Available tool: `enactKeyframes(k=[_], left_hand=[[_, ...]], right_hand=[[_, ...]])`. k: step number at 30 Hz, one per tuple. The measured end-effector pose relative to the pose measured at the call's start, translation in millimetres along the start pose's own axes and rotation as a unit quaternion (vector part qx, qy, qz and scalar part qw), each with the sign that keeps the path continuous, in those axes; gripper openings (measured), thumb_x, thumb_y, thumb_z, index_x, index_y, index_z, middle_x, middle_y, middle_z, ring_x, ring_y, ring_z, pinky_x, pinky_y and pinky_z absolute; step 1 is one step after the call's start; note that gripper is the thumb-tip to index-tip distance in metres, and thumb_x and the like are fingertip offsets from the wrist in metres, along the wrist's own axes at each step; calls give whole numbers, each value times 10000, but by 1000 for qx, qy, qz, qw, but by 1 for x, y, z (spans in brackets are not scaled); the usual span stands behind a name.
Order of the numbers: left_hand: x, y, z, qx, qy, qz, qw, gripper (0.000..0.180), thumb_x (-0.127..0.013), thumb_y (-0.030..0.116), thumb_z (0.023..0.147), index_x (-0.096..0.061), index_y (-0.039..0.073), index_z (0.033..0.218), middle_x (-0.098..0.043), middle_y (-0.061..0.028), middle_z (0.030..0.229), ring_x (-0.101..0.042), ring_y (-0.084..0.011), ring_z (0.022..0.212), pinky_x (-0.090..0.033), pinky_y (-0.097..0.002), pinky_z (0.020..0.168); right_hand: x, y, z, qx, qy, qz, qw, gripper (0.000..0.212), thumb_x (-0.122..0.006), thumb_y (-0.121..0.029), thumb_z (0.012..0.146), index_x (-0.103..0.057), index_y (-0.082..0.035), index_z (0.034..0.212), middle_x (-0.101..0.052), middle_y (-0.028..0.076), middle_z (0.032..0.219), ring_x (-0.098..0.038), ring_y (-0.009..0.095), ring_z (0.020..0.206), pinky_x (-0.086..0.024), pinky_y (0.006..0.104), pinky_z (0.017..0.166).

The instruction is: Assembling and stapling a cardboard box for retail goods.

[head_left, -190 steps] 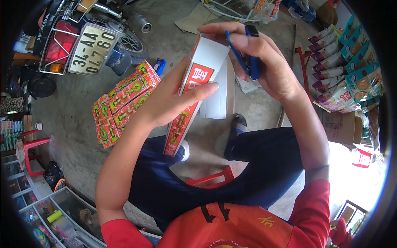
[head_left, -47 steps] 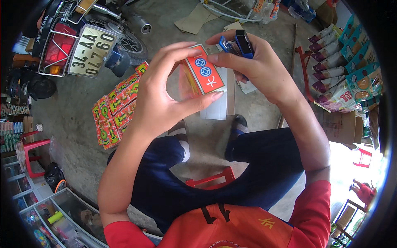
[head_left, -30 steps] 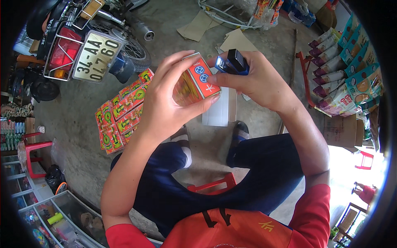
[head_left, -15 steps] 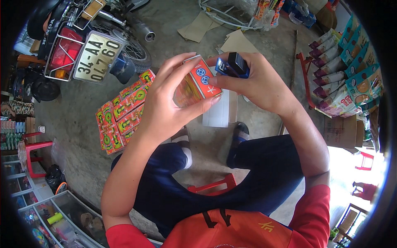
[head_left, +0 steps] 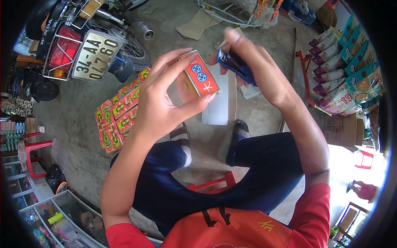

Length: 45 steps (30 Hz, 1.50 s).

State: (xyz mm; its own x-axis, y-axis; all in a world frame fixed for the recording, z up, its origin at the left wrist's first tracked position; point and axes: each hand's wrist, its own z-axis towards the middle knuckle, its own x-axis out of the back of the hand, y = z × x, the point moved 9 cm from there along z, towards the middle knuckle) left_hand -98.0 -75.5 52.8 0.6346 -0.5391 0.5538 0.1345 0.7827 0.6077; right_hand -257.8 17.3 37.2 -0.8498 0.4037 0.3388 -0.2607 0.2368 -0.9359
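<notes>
My left hand [head_left: 159, 97] grips a small red box [head_left: 200, 77] by its edges, thumb below and fingers along the top. Blue round emblems mark the box's orange-red face, and its side looks clear or shiny. My right hand [head_left: 258, 66] is wrapped round a blue-and-black stapler-like tool [head_left: 231, 64], its thumb raised off it. The tool's end points at the box, with a narrow gap between them. Beneath, on the floor, lies an open white-lined carton [head_left: 216, 109], partly hidden by my hands.
Red patterned boxes [head_left: 115, 118] lie on the concrete floor at left, near a parked motorbike [head_left: 93, 51]. A rack of hanging snack bags [head_left: 347, 70] stands at right. Cardboard pieces [head_left: 196, 25] lie ahead. Between my legs is a red plastic stool [head_left: 213, 184].
My right thumb has lifted off the tool, and the tool has tilted, its black part now lower. The box has turned slightly and shifted a little left.
</notes>
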Motion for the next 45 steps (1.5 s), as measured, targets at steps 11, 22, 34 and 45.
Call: enactKeyframes(k=[11,22,34,45], left_hand=[[-5,5,0,-12,-6,2,1000,694,-897,188,720,-677,-16,1346,-640,-176,1399,-645,-295,1255,-509,-411,1074],[-21,11,-3,-26,-37,-14,999,694,-915,179,720,-673,-22,1339,-644,-176,1375,-650,-315,1240,-534,-423,1032],[-22,18,-2,-41,-41,11,998,680,-933,162,682,-692,-42,1285,-673,-184,1303,-696,-317,1150,-567,-404,967],[-24,16,-4,-41,-42,24,998,680,-933,175,691,-691,-40,1290,-665,-186,1319,-698,-310,1144,-569,-396,959]], right_hand=[[-6,22,0,-36,-40,-98,994,433,-459,-379,1035,-715,-37,1111,-679,126,830,-619,203,699,-522,364,648],[-16,18,2,69,-60,-226,970,386,-424,-295,1060,-650,-13,1194,-698,184,838,-675,284,689,-531,410,670],[-19,25,-3,-22,-73,-165,983,408,-407,-219,1115,-562,-84,1467,-606,97,1046,-595,188,925,-532,322,781],[-17,32,0,-35,-64,-144,987,356,-421,-292,1120,-629,-8,1173,-609,88,920,-582,176,775,-513,337,699]])
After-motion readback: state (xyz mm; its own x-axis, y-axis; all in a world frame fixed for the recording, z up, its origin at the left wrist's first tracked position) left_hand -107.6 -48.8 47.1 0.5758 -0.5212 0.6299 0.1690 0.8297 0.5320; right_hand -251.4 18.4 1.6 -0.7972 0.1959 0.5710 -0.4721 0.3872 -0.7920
